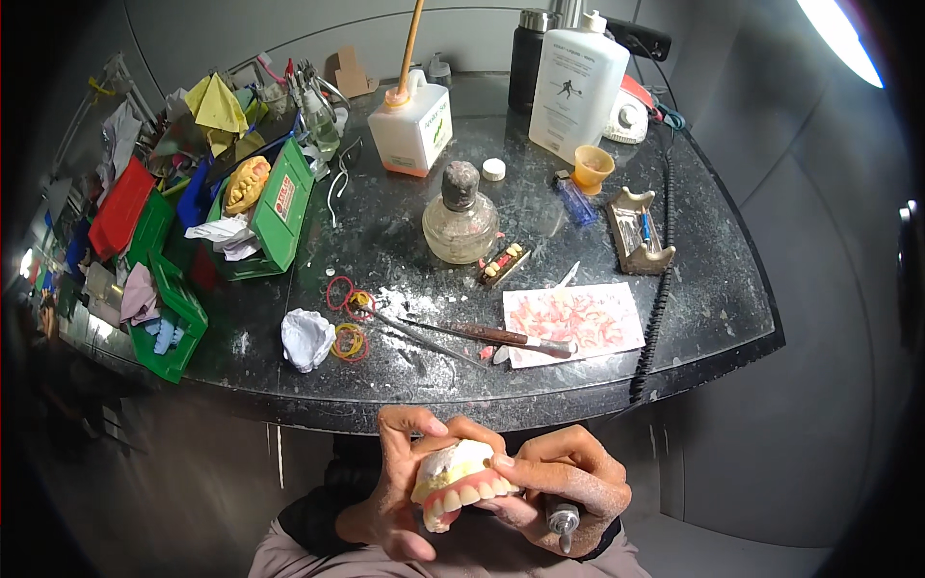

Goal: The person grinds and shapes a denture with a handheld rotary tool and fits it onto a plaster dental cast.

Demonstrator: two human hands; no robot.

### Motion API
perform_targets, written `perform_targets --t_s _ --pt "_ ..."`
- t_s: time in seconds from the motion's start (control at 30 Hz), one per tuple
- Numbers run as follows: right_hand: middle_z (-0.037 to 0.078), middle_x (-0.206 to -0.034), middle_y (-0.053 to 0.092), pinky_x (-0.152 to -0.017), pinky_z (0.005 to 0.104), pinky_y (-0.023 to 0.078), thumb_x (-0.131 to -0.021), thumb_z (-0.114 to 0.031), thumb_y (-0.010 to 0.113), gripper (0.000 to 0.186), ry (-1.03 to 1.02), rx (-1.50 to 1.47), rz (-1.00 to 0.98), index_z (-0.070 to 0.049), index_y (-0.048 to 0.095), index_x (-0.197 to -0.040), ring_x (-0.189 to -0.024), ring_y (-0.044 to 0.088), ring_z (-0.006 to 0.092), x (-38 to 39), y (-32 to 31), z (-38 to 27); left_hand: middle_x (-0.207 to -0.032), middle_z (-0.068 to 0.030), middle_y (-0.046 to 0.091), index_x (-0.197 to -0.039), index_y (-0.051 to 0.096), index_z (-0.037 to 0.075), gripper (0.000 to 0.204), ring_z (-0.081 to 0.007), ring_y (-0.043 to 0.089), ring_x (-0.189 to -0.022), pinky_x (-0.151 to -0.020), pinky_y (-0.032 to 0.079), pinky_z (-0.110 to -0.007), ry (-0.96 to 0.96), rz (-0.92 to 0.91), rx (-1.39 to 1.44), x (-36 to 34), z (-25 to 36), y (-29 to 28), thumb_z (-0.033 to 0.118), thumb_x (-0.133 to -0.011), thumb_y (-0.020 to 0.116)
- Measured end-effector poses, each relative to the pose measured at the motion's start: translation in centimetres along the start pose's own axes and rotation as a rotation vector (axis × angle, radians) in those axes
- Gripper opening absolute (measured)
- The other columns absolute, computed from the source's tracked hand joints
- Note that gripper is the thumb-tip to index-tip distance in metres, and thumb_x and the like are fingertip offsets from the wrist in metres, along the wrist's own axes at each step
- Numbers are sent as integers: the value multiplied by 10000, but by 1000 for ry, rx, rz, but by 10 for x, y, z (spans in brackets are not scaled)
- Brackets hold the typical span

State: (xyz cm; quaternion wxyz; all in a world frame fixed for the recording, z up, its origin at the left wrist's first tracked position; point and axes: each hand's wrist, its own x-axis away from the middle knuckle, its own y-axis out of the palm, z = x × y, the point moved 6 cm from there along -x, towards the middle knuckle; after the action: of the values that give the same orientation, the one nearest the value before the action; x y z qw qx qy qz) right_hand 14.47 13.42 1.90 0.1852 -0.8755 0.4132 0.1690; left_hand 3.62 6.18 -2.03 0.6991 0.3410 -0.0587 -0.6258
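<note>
A denture [472, 495] with pink gum and a row of ivory teeth is seated on a yellow-and-white plaster model [457, 464] above my lap. My left hand [390, 486] grips it from the left side, thumb below and fingers over the top. My right hand [578, 472] is closed around a metal rotary handpiece [562, 520], its tip pointing down. A fingertip of that same hand presses the model's right edge. The inner side of the denture is hidden.
On the black bench lie a wax knife [511, 335], a pad with pink wax shavings [607, 323], a white plaster lump [307, 340] and rubber bands. Behind stand a glass spirit burner [461, 226], a large white bottle [576, 87] and green bins [284, 207]. A coiled cord [655, 328] crosses the right side.
</note>
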Motion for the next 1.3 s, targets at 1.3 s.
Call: perform_targets --t_s 1.3 --pt "6 -752 513 -534 193 364 -585 -174 823 580 304 -360 -439 -25 604 -1101 -674 467 60 -17 4 24 -1028 -271 442 -1228 71 153 817 -287 527 -951 -834 456 -386 -362 202 339 4 -8 6 317 -731 698"
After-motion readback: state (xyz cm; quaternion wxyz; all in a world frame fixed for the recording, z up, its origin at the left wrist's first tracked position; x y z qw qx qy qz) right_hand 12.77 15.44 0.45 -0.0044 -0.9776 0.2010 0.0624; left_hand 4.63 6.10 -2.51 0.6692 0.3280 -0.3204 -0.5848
